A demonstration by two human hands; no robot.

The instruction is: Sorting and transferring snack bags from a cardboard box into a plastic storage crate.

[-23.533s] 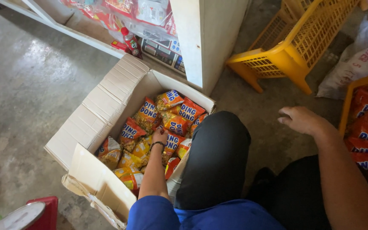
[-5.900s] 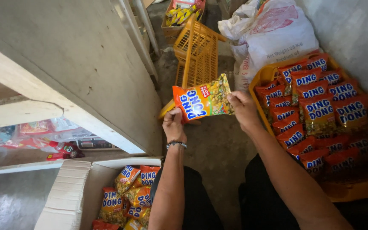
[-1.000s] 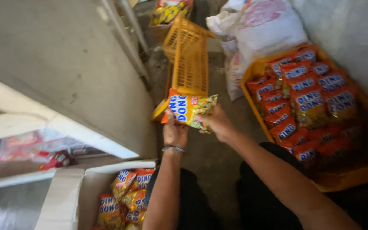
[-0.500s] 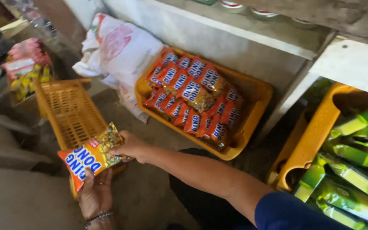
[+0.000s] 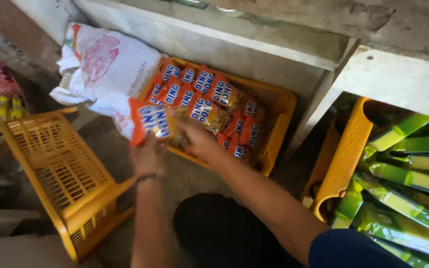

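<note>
Both hands hold one orange and blue snack packet (image 5: 151, 120) just above the near left corner of a yellow tray (image 5: 279, 130). My left hand (image 5: 148, 156), with a dark band on its wrist, grips the packet's lower left end. My right hand (image 5: 200, 143) grips its right end. The tray sits on the floor under a concrete shelf and holds several packets of the same kind (image 5: 205, 94) in rows.
An empty yellow basket (image 5: 63, 173) lies tipped on its side at the left. A white sack (image 5: 103, 67) leans behind the tray. At the right, a second yellow tray (image 5: 343, 159) holds green packets (image 5: 403, 183). My dark-clad knee (image 5: 219, 233) is below.
The view has swung from the tipped basket toward the tray. Both hands have carried the packet right, from over the basket to the tray's near left corner.
</note>
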